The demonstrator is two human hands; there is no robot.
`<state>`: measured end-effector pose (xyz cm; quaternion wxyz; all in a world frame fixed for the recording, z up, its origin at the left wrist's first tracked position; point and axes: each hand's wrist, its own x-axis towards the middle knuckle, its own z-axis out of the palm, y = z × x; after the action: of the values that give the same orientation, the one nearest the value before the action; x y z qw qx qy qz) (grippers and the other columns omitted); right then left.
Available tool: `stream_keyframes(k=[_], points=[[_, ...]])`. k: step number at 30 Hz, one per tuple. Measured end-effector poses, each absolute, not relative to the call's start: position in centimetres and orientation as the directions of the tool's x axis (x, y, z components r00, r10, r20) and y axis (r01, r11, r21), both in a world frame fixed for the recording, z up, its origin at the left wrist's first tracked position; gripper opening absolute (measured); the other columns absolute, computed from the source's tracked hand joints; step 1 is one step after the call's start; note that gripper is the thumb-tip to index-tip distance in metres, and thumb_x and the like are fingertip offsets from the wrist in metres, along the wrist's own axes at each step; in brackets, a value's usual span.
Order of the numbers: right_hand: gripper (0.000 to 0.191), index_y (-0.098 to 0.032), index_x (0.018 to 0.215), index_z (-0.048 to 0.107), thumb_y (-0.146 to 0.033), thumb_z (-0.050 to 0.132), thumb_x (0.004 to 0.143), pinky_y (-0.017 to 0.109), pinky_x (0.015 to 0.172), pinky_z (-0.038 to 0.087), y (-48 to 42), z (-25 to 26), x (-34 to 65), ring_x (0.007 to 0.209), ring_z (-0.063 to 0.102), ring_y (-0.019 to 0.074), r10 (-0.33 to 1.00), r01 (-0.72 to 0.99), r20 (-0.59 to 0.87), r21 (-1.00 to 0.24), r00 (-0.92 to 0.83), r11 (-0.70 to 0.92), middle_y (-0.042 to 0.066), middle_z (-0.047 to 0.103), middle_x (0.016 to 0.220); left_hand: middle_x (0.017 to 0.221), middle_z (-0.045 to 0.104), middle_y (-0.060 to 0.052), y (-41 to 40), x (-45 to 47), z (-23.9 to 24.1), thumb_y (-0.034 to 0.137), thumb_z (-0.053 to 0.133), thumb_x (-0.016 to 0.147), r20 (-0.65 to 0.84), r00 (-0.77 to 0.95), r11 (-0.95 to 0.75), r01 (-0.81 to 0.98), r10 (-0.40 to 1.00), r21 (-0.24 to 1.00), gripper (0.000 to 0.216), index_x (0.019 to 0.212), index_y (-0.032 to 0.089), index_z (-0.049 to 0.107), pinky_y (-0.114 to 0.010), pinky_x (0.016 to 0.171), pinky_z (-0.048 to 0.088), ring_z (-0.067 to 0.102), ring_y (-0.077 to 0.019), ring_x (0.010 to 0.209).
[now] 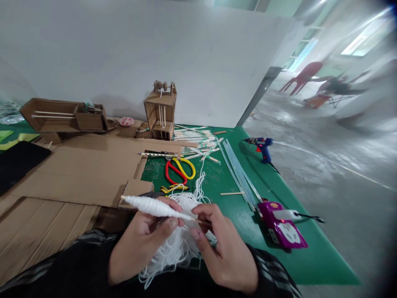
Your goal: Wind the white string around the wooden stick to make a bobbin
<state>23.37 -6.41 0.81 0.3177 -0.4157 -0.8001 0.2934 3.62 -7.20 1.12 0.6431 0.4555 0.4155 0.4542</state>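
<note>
My left hand (141, 242) is closed around a thin stick wound with white string (155, 206), which points up and to the left. My right hand (221, 246) pinches the stick's bare wooden end (203, 222) between thumb and fingers. A loose tangle of white string (180, 244) lies under and between both hands and trails away across the green table (279, 198). Both wrists wear dark striped sleeves.
Red and yellow scissors (180, 169) lie just beyond the hands beside flat cardboard sheets (77, 169). Clear glue sticks (238, 169), a blue glue gun (262, 147), a purple power strip (282, 227) and cardboard models (161, 109) are on the table. A white board stands behind.
</note>
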Motion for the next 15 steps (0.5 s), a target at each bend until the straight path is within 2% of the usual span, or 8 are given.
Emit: stream_keyframes(k=[3,9,15], points=[[0.012,-0.022,0.100,0.045,-0.013,0.045,0.092,0.028,0.067,0.041,-6.39,0.79,23.24,0.075,0.055,0.0159,0.858,0.464,0.270,-0.750,-0.437,0.472,0.001,0.058,0.086,0.081,0.067,0.000,-7.19,3.64,1.13,0.034,0.066,0.087,-0.141,0.244,0.188,-0.179,0.959,0.966,0.019,0.099,0.021,0.062,-0.022,0.066,0.042,0.057,-0.0136,0.075],[0.016,-0.021,0.091,0.051,-0.012,0.038,0.095,0.034,0.069,0.035,-5.86,1.05,23.18,0.076,0.048,0.0198,0.800,0.512,0.362,-0.625,-0.478,0.589,0.003,0.056,0.081,0.073,0.053,0.004,-7.27,3.65,1.10,0.036,0.066,0.086,-0.155,0.263,0.184,-0.092,0.952,0.979,0.018,0.096,0.023,0.061,-0.019,0.056,0.036,0.043,-0.0093,0.062],[0.012,-0.022,0.103,0.048,-0.016,0.047,0.093,0.031,0.071,0.042,-6.53,0.72,23.17,0.080,0.054,0.0183,0.859,0.437,0.306,-0.761,-0.411,0.480,0.004,0.057,0.091,0.077,0.052,0.004,-7.22,3.63,1.14,0.031,0.066,0.087,-0.132,0.275,0.166,-0.104,0.952,0.981,0.013,0.096,0.024,0.061,-0.018,0.056,0.035,0.042,-0.0086,0.063]])
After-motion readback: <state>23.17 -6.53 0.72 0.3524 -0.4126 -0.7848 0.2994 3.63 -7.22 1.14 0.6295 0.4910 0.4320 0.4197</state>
